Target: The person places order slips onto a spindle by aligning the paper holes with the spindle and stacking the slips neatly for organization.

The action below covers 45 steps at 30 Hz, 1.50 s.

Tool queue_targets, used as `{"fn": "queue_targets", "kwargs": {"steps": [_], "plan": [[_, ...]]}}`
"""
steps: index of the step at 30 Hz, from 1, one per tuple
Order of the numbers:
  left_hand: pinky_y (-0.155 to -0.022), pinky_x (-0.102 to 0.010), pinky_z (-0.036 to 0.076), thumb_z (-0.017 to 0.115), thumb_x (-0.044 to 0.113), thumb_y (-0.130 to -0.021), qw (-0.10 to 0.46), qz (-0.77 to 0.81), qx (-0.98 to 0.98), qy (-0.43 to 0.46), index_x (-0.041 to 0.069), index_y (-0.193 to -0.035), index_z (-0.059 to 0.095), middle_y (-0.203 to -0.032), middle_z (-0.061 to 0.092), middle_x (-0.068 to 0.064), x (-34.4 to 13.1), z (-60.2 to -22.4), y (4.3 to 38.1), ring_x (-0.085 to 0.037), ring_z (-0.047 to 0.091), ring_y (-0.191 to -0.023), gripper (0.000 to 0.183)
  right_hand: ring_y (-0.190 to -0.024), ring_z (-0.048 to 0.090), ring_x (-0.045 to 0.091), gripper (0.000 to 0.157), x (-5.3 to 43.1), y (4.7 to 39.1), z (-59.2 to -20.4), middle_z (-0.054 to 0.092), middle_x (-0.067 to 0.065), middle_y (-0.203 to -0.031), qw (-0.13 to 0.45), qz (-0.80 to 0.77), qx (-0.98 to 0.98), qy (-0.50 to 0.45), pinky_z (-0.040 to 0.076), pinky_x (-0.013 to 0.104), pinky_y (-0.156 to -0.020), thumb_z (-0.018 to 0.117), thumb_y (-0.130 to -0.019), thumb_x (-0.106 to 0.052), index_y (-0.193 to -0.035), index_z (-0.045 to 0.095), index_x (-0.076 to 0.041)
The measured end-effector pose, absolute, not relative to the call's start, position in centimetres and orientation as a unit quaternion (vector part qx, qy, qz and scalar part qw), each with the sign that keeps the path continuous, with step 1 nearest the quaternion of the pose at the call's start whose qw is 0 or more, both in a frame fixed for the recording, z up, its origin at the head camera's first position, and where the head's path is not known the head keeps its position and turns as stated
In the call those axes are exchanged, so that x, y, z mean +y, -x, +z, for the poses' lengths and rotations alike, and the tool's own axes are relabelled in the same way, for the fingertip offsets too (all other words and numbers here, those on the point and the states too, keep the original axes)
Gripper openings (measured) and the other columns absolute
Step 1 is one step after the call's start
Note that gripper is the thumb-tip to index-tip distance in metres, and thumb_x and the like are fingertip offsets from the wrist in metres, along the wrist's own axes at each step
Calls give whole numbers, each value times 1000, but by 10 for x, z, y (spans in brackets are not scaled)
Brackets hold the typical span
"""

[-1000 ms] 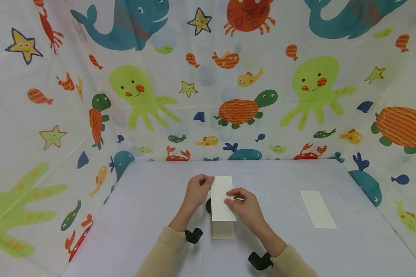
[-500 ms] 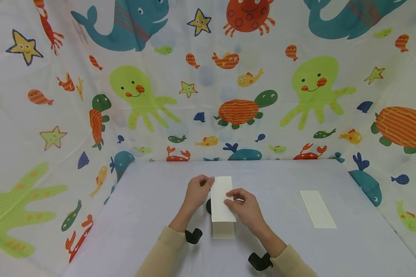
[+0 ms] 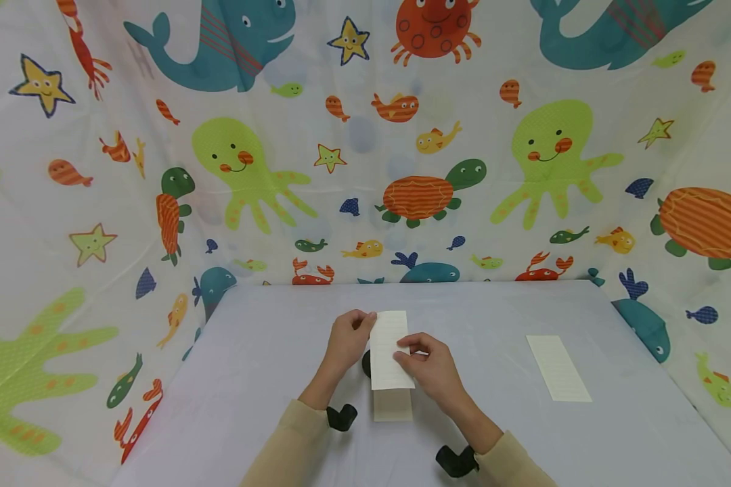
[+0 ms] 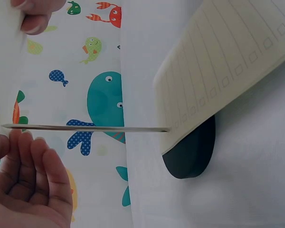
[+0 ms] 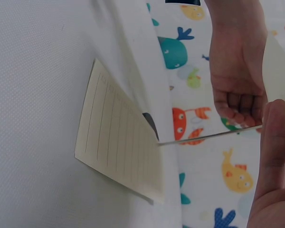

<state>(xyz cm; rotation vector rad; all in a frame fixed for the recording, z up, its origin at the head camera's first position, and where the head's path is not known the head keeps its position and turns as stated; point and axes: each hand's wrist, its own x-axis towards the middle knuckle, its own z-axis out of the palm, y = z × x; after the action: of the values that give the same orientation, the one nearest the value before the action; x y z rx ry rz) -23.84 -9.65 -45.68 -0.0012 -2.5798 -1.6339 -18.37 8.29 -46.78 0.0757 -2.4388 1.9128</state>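
Note:
A lined paper card (image 3: 388,370) is raised above the table between both hands. My left hand (image 3: 348,338) pinches its upper left edge between thumb and fingers. At its right edge, my right hand (image 3: 431,365) holds it with thumb and index finger. Below it lies a second card (image 4: 218,71), ruled with lines and small checkboxes, tilted with one end propped on a rounded black object (image 4: 192,154). A thin, pale, straight strip (image 4: 90,128) rises from the lower card's propped end to the upper card in the left wrist view.
Another lined card (image 3: 559,368) lies flat on the white-covered table (image 3: 475,439) to the right. A curtain (image 3: 365,135) printed with sea animals hangs behind and on both sides. Black angled pieces (image 3: 457,461) are fixed at both wrists.

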Motion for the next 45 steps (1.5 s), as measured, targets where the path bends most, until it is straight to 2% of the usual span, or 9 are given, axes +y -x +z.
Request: {"fn": "queue_targets", "kwargs": {"steps": [13, 20, 27, 38, 45], "plan": [[-65, -30, 47, 62, 28, -102, 38, -535, -844, 4, 7, -93, 70, -80, 59, -4, -98, -471, 240, -19, 54, -76, 25, -83, 62, 21, 21, 85, 181, -476, 62, 8, -104, 10, 624, -781, -24, 55, 24, -72, 79, -89, -18, -107, 73, -9], [-65, -30, 47, 62, 26, -102, 31, -520, -854, -5, 7, -94, 70, -82, 59, -4, -98, -483, 240, -19, 54, -78, 23, -77, 57, 19, 21, 85, 181, -485, 59, 7, -98, -3, 609, -793, -20, 50, 23, -64, 79, -89, -18, -106, 73, -9], [-69, -31, 48, 64, 23, -100, 28, -512, -859, -10, 7, -95, 70, -86, 62, -3, -99, -491, 240, -19, 55, -81, 18, -78, 55, 18, 15, 86, 182, -492, 57, 4, -91, -10, 589, -808, -21, 47, 25, -63, 79, -87, -13, -100, 73, -9], [-65, -31, 45, 68, 18, -98, 24, -494, -869, -18, 6, -93, 68, -82, 59, -3, -100, -503, 241, -18, 53, -76, 13, -65, 50, 13, 14, 86, 179, -502, 54, 0, -79, 4, 537, -841, -62, 42, 23, -53, 79, -83, -6, -95, 71, -7], [-65, -30, 46, 68, 17, -97, 20, -480, -877, -5, 7, -92, 67, -81, 58, -3, -100, -513, 243, -18, 52, -75, 12, -58, 51, 12, 15, 89, 177, -507, 54, 1, -77, -13, 527, -846, -85, 43, 25, -50, 77, -84, -5, -97, 69, -4]]}}
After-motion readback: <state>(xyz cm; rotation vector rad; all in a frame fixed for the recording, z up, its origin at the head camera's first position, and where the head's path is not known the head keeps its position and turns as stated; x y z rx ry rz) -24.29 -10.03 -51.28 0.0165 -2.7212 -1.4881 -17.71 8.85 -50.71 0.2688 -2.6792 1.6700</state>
